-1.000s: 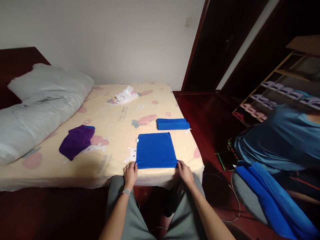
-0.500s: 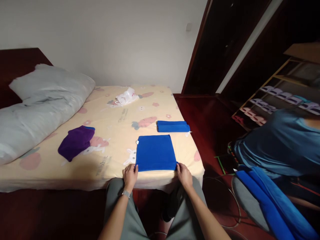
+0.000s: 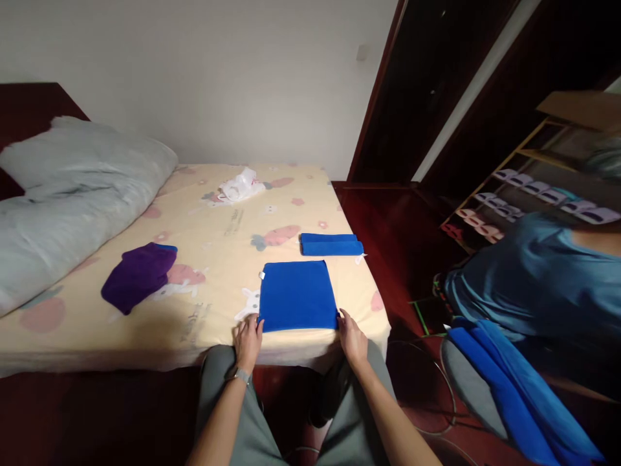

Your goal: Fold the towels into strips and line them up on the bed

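A blue cloth, roughly square with a small white tag on its left edge, lies flat near the front edge of the bed. At its near left corner, my left hand pinches the fabric between thumb and fingers. My right hand grips the near right corner in the same way. Just beyond it rests a blue towel folded into a narrow strip, a white tag at its right end. A crumpled purple cloth with a bit of blue at its edge is farther left.
A grey-white quilt is heaped at the left. Near the wall lies a white plastic bag. On the right are a person in a blue shirt, blue cloths on a grey seat, and a shoe rack with slippers.
The view has shifted slightly, so the scene sits a little farther left. Both hands keep their hold on the near corners of the blue cloth, which looks almost unchanged.
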Demonstrator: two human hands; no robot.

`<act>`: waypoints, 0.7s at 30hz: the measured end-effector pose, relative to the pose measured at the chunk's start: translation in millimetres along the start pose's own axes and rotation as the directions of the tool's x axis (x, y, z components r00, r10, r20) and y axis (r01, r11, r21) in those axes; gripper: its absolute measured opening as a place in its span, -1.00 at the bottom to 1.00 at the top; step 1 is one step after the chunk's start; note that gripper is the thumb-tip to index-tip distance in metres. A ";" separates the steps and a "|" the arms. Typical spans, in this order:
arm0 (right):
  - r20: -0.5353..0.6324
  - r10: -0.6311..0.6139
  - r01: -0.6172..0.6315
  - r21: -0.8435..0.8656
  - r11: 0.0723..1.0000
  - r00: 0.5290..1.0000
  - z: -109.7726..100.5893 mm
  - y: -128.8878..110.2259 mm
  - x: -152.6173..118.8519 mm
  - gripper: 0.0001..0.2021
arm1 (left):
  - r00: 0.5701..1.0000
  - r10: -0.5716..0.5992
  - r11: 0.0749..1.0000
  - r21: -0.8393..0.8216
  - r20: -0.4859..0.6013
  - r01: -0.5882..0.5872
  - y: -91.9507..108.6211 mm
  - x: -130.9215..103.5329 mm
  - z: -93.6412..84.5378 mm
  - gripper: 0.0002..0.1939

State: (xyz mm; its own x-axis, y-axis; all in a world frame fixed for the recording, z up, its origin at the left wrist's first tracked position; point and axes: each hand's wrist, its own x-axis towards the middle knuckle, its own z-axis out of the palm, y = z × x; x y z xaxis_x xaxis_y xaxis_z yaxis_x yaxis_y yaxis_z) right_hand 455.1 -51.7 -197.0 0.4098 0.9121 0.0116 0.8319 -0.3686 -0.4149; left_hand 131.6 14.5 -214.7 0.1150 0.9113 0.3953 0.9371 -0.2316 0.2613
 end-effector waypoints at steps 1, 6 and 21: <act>-0.001 0.005 -0.005 -0.009 1.000 1.000 0.0 -0.9 -0.6 -0.60 | 1.000 0.013 1.000 0.018 -0.002 -0.013 1.3 -0.2 -1.6 -0.66; -0.104 -0.095 0.091 -0.036 0.995 0.990 1.8 1.7 0.1 -0.64 | 0.996 0.060 0.997 0.048 -0.060 -0.057 9.3 -1.7 -11.9 -0.65; -0.077 -0.671 0.670 -0.039 0.741 0.738 63.9 -89.3 -42.8 -0.41 | 0.870 0.438 0.896 -0.033 0.227 -0.442 36.1 -16.6 2.5 -0.35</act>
State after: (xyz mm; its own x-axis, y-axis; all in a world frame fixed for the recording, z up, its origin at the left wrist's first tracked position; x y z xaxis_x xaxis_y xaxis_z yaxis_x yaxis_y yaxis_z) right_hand 339.4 -46.4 -218.6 -0.2269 0.9064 0.3564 0.9060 0.3307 -0.2643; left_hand 164.4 -8.2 -214.0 0.5848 0.7688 0.2588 0.7781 -0.6218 0.0888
